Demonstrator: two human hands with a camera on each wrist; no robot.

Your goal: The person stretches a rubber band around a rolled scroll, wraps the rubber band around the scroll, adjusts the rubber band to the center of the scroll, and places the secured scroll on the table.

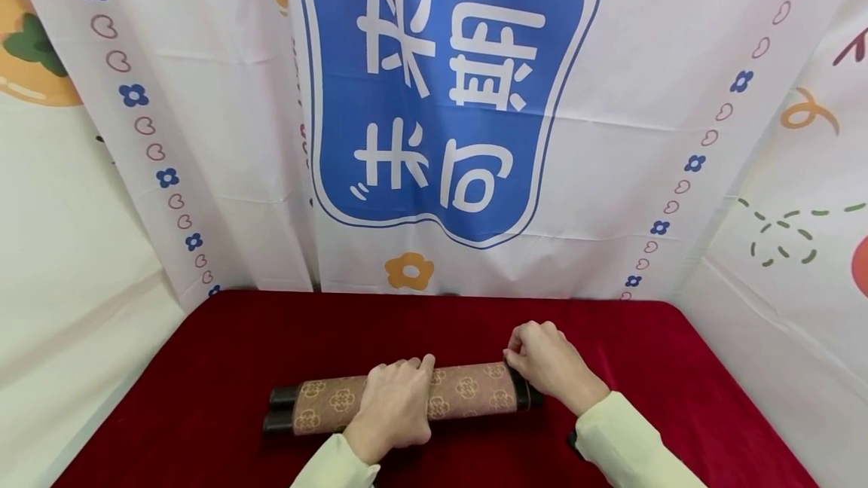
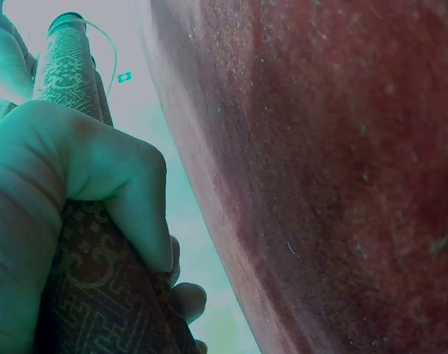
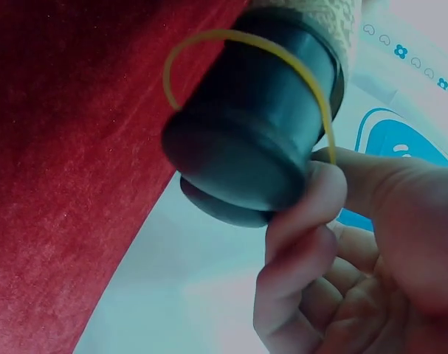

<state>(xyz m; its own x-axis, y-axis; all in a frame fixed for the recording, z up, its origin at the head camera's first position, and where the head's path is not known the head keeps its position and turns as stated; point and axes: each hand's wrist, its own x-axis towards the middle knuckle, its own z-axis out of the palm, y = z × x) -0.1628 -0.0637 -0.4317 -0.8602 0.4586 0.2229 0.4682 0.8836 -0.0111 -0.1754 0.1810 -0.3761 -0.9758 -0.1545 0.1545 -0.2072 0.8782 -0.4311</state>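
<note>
A scroll rolled from both ends, with brown patterned cloth (image 1: 468,390) and black end knobs (image 1: 279,422), lies across the red table. My left hand (image 1: 395,403) grips it around the middle; in the left wrist view the thumb (image 2: 139,214) bends over the patterned roll (image 2: 98,295). At its right end, my right hand (image 1: 551,360) pinches a thin yellow rubber band (image 3: 323,110) between thumb and fingertips. The band loops around the black knob (image 3: 238,140) in the right wrist view, standing slack on one side.
Red cloth covers the table (image 1: 224,345). A small black object (image 1: 573,439) lies partly hidden beside the right sleeve. Behind the table hangs a white printed curtain (image 1: 610,172) with a blue panel, and pale curtains stand at both sides.
</note>
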